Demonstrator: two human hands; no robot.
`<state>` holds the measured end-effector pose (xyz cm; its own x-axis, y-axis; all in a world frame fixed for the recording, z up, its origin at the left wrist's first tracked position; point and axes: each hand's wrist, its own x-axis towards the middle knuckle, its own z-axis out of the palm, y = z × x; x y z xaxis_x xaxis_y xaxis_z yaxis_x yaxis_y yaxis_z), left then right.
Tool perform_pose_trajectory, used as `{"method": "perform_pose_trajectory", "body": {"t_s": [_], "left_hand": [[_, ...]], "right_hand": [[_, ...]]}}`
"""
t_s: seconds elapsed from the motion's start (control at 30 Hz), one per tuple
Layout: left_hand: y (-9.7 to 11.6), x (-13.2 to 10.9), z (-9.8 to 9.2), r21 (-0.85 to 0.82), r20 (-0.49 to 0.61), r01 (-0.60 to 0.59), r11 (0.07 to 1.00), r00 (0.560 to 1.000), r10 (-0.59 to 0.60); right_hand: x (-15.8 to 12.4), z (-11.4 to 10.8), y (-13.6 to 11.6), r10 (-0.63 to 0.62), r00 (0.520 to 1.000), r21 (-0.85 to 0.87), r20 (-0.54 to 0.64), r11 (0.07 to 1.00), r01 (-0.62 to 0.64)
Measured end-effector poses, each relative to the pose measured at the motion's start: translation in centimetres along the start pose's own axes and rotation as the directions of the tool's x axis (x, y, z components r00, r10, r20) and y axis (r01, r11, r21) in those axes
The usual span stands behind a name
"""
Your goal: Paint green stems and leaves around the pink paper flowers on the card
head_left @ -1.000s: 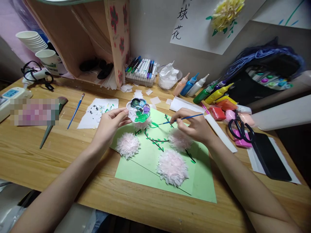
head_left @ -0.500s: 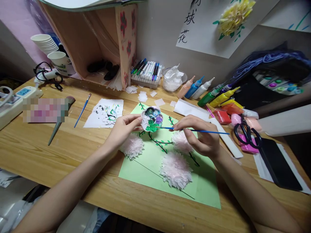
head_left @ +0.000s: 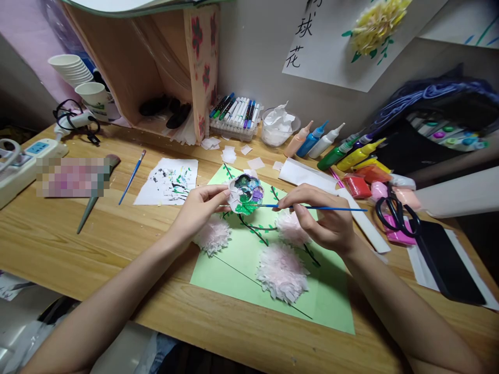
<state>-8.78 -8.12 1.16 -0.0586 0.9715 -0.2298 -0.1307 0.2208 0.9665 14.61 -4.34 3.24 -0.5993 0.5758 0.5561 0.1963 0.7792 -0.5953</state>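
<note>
My left hand (head_left: 202, 205) pinches the left rim of a small flower-shaped paint palette (head_left: 235, 197), its wells smeared with green, purple and dark paint. In my right hand (head_left: 322, 218) is a thin blue paintbrush (head_left: 339, 209), held level with its tip in the green well. Both are above a light green sheet of paper (head_left: 241, 275) on the table. Dark painted stems with small green leaves run across the sheet. Three pale pink tissue-paper flowers sit on it: one at the left (head_left: 213, 236), one at the front (head_left: 284, 272), and one partly hidden by my right hand (head_left: 290, 227).
Left of the sheet lie a paint-stained paper (head_left: 167, 182), another blue brush (head_left: 132, 176) and a wide brush (head_left: 91, 205). Behind stand markers (head_left: 236, 115), a plastic bowl (head_left: 279, 130) and paint bottles (head_left: 310, 141). Black scissors (head_left: 395, 215) and a black phone-like slab (head_left: 448, 265) lie right.
The palette has shifted slightly right and down and turned a little in my left hand. The brush tip stays in the green paint, and my right hand has hardly moved.
</note>
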Motion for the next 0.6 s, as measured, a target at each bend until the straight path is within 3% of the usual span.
{"method": "perform_pose_trajectory", "body": {"t_s": [0.47, 0.6], "left_hand": [[-0.06, -0.02, -0.12, -0.019, -0.004, -0.003, 1.000, 1.000, 0.003], [0.18, 0.08, -0.45, -0.026, -0.023, -0.014, 1.000, 1.000, 0.013]], "right_hand": [[-0.23, -0.05, 0.00, 0.043, 0.999, 0.024, 0.026, 0.999, -0.043], [-0.21, -0.36, 0.44, 0.094, 0.964, 0.075, -0.249, 0.994, -0.078]]}}
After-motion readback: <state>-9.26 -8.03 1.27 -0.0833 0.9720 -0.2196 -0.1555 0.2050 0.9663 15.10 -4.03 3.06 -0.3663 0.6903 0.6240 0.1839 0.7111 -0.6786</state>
